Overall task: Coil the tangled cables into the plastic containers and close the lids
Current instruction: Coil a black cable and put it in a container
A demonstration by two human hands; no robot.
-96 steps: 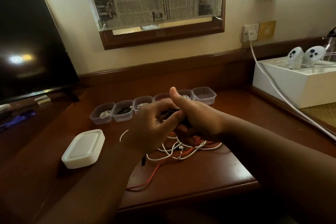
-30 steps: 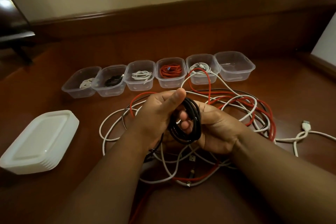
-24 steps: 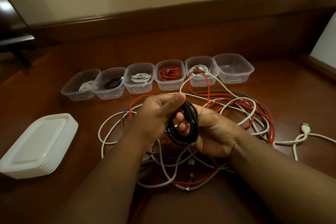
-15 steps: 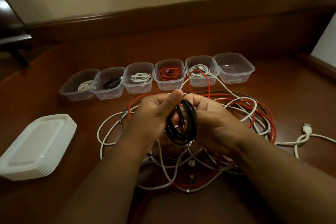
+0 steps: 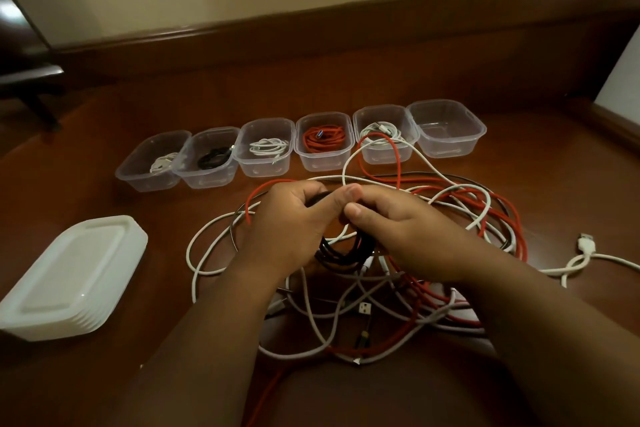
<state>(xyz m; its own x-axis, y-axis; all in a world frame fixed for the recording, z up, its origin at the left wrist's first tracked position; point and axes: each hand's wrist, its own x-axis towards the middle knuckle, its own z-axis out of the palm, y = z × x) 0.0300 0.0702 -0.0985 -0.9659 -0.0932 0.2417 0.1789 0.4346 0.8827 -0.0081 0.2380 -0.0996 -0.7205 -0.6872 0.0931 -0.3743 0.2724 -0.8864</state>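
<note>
My left hand (image 5: 294, 222) and my right hand (image 5: 405, 229) meet above the desk and both grip a coiled black cable (image 5: 346, 250), whose lower loops hang between them. Under the hands lies a tangle of white and red cables (image 5: 450, 204). Behind it stands a row of several clear plastic containers; most hold a coiled cable, such as the red coil (image 5: 323, 139). The rightmost container (image 5: 446, 128) is empty. A stack of white lids (image 5: 72, 274) sits at the left.
A loose white cable with a USB plug (image 5: 585, 243) trails off to the right. The wooden desk (image 5: 554, 184) ends at a raised back ledge. A white box edge (image 5: 623, 73) shows at far right, a dark stand at far left.
The view dropped from the wall to the desk. Since a second ago my right hand has turned over the black coil, thumbs now meeting on top and hiding most of it.
</note>
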